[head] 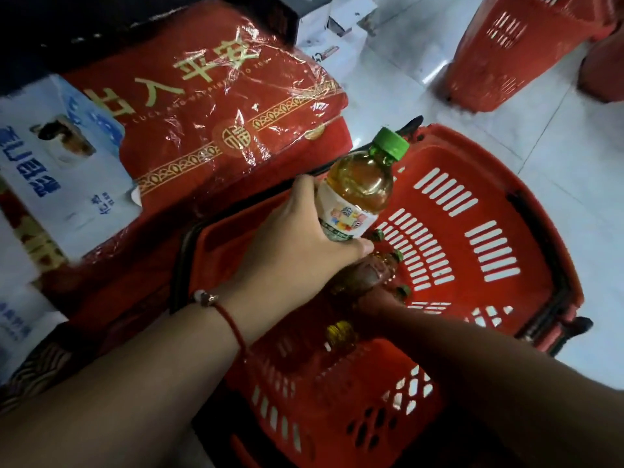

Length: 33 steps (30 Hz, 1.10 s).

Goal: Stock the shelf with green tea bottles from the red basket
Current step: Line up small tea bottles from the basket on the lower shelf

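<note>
My left hand (pixel 297 244) grips a green tea bottle (pixel 358 190) round its label. The bottle has amber tea and a green cap and is raised, tilted, above the red basket (pixel 472 204). My right hand (pixel 374 298) is low inside the basket in shadow, wrapped round the lower part of a second green tea bottle (pixel 371 270) that lies on the basket floor. Small green caps (pixel 403 290) of other bottles show beside it. Another bottle (pixel 341 332) lies nearer me, partly hidden under my right forearm. No shelf is in view.
A large red plastic-wrapped pack (pixel 216 106) with gold lettering lies to the left of the basket, and white-and-blue cartons (pixel 60 170) lie further left. A second red basket (pixel 499 52) stands at the top right on the pale tiled floor (pixel 557 163).
</note>
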Each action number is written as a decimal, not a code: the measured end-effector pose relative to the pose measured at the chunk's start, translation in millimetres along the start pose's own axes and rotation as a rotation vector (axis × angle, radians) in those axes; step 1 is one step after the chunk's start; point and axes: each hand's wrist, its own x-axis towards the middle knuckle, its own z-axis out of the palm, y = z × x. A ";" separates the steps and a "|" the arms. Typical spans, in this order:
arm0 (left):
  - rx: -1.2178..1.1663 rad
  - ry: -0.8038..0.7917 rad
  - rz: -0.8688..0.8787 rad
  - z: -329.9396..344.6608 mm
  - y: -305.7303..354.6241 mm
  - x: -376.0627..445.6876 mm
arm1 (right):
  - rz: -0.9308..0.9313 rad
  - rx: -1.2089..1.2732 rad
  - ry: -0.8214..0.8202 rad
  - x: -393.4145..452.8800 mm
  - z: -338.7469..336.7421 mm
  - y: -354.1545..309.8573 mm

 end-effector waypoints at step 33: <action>-0.304 0.439 -0.008 -149.4 59.2 -171.2 | -0.853 2.403 0.863 -347.9 -142.7 -54.8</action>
